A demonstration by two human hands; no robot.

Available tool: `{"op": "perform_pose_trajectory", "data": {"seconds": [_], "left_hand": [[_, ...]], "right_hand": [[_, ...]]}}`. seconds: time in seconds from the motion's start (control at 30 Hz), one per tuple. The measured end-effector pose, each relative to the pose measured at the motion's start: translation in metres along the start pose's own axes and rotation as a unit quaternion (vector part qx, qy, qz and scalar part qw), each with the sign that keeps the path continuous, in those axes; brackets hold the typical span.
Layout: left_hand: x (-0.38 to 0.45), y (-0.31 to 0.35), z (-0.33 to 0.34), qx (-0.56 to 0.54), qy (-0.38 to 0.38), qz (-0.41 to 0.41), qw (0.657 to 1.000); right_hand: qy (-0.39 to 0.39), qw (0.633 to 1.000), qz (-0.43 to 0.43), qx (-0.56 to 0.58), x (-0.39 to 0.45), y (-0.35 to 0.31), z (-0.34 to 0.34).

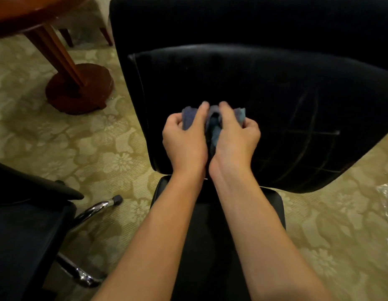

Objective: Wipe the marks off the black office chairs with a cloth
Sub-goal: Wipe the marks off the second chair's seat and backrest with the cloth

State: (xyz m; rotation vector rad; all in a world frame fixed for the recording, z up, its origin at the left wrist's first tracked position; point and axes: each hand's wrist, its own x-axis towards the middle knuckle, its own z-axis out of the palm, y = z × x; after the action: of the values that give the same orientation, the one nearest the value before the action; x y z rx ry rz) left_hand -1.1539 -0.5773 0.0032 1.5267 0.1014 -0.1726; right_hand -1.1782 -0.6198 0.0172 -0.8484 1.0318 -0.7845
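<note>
right now both hands meet over the black chair [243, 88], the left hand [184, 140] and right hand [236, 137] side by side with fingers curled round a bunched blue-grey cloth [214, 127], which sits between them near the middle of the chair's dark panel. pale chalky marks [308, 135], straight lines crossed by curves, show on the panel toward its right edge, just beside the right hand. off the chair's left edge a red-brown table base [80, 90] stands on the patterned carpet [58, 137], and a second chair [25, 224] with chrome legs fills the lower left corner.
</note>
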Motion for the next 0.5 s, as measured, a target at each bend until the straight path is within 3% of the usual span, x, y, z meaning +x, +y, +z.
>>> {"op": "perform_pose_trajectory", "data": {"seconds": [0.1, 0.27, 0.4, 0.5], "left_hand": [[0.001, -0.016, -0.007, 0.082, -0.019, 0.026, 0.996], [-0.013, -0.051, -0.026, 0.154, -0.051, -0.070, 0.984], [-0.004, 0.007, -0.008, 0.135, -0.083, 0.062, 0.985], [0.006, 0.063, 0.014, 0.109, -0.044, 0.150, 0.982]], "right_hand": [[0.015, 0.989, -0.071, -0.130, 0.004, 0.021, -0.009], [0.037, 0.972, -0.009, -0.232, 0.003, 0.053, -0.039], [0.015, 0.957, -0.161, -0.242, 0.008, -0.013, -0.021], [0.001, 0.938, -0.263, -0.224, 0.006, -0.072, 0.010]]}}
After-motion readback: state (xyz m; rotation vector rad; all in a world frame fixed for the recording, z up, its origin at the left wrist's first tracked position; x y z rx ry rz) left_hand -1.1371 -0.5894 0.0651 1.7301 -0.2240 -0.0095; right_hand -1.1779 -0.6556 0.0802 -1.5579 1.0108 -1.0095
